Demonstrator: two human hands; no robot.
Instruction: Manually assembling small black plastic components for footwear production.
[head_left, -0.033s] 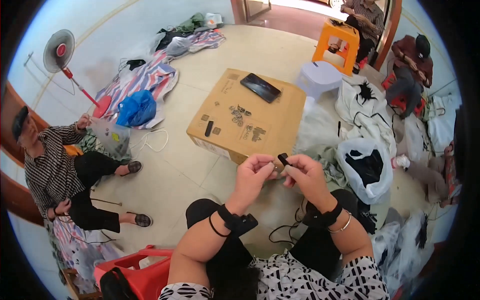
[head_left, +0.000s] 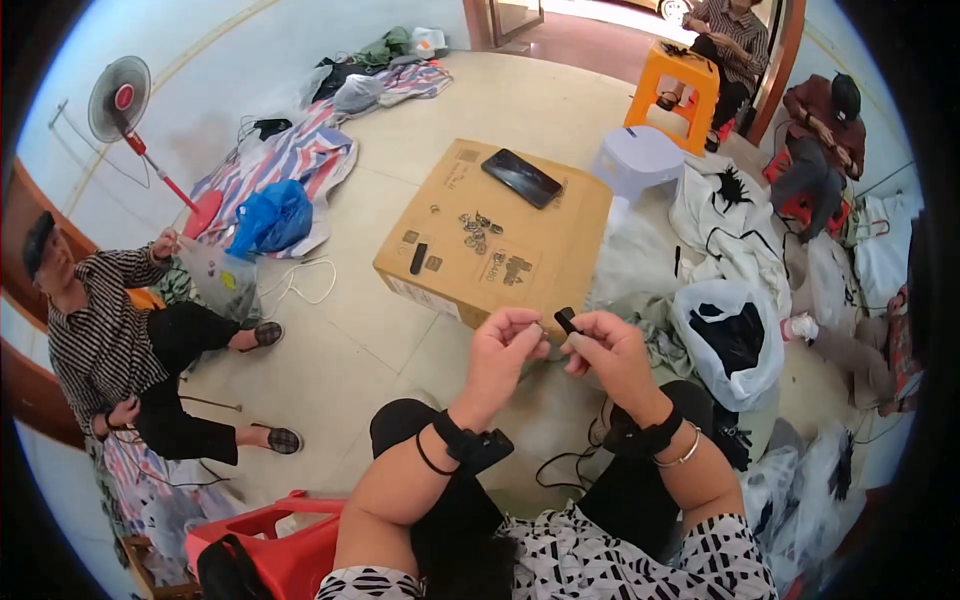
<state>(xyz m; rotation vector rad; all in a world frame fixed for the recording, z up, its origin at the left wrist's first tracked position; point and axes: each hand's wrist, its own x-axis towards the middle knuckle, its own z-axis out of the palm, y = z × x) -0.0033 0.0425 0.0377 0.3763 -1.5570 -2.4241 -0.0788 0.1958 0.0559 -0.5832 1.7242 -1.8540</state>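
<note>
My right hand point(head_left: 610, 350) pinches a short black strip point(head_left: 567, 320) between thumb and fingers, its upper end sticking out. Close beside it, my left hand point(head_left: 506, 350) is closed in a pinch. Whatever sits at those fingertips is too small to make out. Both hands are raised over the near edge of a brown cardboard box point(head_left: 450, 185). On the box top lie a loose cluster of small metal pieces point(head_left: 478, 236), another black strip point(head_left: 418, 259) and a dark smartphone point(head_left: 522, 178).
White bag of black pieces point(head_left: 728, 335) and white cloth point(head_left: 715, 215) lie right of the box. A pale plastic stool point(head_left: 640, 158) and an orange one point(head_left: 675, 90) stand behind. A seated person point(head_left: 120, 320) holds a clear bag at left, near a fan point(head_left: 122, 98). Red stool point(head_left: 270, 540) beside me.
</note>
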